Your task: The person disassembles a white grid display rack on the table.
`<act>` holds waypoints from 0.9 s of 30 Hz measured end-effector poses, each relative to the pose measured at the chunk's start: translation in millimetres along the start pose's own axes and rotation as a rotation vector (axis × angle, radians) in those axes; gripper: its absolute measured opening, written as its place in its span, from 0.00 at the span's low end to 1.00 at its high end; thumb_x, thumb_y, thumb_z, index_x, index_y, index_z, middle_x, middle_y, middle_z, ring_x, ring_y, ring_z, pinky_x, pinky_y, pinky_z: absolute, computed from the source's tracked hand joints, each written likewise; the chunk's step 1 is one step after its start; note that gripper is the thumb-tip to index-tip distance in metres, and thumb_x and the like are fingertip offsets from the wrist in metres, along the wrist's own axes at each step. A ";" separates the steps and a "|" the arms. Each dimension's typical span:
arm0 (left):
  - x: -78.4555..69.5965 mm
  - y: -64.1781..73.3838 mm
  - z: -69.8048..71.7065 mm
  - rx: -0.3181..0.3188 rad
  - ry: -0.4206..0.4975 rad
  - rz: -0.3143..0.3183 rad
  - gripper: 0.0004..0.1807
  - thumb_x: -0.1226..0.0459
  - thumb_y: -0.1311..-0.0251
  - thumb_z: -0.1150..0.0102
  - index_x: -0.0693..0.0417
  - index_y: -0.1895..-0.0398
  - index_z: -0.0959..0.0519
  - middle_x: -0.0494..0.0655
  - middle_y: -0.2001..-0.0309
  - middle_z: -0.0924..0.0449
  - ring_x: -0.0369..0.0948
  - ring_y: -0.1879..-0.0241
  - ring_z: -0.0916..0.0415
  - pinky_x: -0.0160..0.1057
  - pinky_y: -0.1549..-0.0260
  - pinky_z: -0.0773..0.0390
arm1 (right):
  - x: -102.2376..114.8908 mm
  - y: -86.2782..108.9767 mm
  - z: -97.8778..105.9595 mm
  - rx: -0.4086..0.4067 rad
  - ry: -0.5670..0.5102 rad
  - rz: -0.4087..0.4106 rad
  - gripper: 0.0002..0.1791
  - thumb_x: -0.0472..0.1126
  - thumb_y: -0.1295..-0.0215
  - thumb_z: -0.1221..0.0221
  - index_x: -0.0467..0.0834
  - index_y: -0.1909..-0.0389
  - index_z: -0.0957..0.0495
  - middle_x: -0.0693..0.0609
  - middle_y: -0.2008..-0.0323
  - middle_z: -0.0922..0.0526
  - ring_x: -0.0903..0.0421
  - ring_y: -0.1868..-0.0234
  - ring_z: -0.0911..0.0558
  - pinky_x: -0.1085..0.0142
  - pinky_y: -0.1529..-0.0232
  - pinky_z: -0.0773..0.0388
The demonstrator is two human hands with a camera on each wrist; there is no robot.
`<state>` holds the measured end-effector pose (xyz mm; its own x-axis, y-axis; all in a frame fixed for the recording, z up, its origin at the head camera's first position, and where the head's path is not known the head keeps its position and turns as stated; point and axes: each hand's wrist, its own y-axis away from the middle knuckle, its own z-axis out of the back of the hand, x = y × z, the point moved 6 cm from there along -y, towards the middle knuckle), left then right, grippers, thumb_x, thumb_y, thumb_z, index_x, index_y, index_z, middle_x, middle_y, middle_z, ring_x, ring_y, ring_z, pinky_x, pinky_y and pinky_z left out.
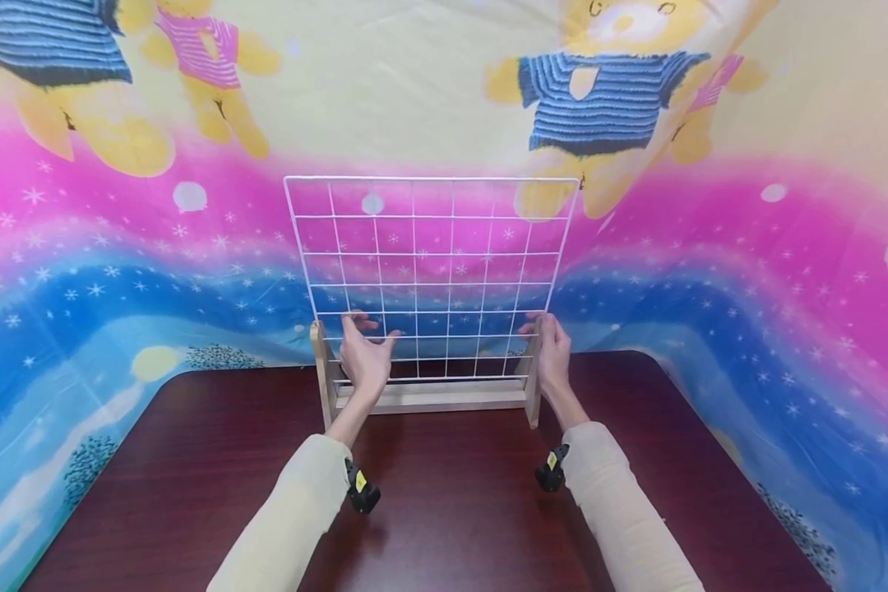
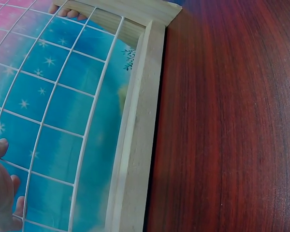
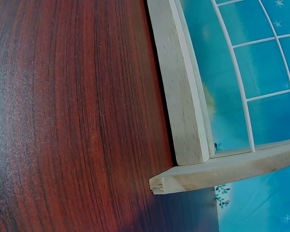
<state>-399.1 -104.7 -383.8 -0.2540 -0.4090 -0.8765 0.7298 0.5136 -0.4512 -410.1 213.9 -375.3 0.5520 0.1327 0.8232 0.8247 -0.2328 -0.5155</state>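
Grid in wooden stand, table beneath, bear-print cloth behind

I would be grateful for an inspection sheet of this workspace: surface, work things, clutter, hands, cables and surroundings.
Surface: dark red wood-grain table.
Work things: white wire grid standing between the side pieces of a wooden stand; whether it is fixed, cannot tell.
Clutter: nothing seen.
Hands: left hand at the grid's lower left, grip unclear; right hand holds the right side piece.
Cables: nothing seen.
Surroundings: cloth printed with bears and snowflakes, behind the table and along both sides.
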 end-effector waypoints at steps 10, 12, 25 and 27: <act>-5.0 -2.1 1.5 -0.022 -0.029 -0.017 0.32 0.61 0.56 0.22 0.48 0.50 0.31 0.47 0.63 0.18 0.44 0.70 0.17 0.50 0.64 0.27 | -0.9 1.1 0.5 -0.007 0.047 -0.045 0.26 0.44 0.21 0.61 0.22 0.50 0.28 0.16 0.60 0.29 0.30 0.62 0.23 0.44 0.53 0.27; -5.0 -1.9 1.9 -0.023 -0.028 -0.018 0.32 0.62 0.56 0.22 0.48 0.49 0.31 0.46 0.62 0.18 0.44 0.70 0.17 0.50 0.63 0.28 | -1.5 1.5 0.7 -0.010 0.050 -0.048 0.26 0.43 0.21 0.62 0.21 0.51 0.28 0.17 0.61 0.28 0.29 0.61 0.23 0.45 0.53 0.26; -7.7 -4.6 3.4 -0.022 0.003 -0.048 0.33 0.61 0.56 0.22 0.50 0.47 0.30 0.46 0.58 0.18 0.50 0.65 0.17 0.52 0.59 0.29 | -1.3 1.0 1.0 -0.001 0.041 -0.025 0.23 0.38 0.21 0.63 0.20 0.52 0.29 0.24 0.65 0.23 0.43 0.68 0.19 0.56 0.58 0.22; -8.8 -5.2 3.6 -0.022 0.003 -0.052 0.33 0.61 0.56 0.22 0.50 0.47 0.30 0.46 0.58 0.18 0.49 0.65 0.17 0.52 0.60 0.29 | -1.4 0.6 1.1 -0.005 0.040 -0.031 0.23 0.38 0.21 0.62 0.21 0.52 0.28 0.28 0.67 0.21 0.43 0.67 0.19 0.57 0.58 0.21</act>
<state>-398.3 -106.5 -373.1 -0.2931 -0.4335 -0.8522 0.7015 0.5081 -0.4997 -410.3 214.6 -377.1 0.5203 0.1012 0.8480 0.8409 -0.2337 -0.4881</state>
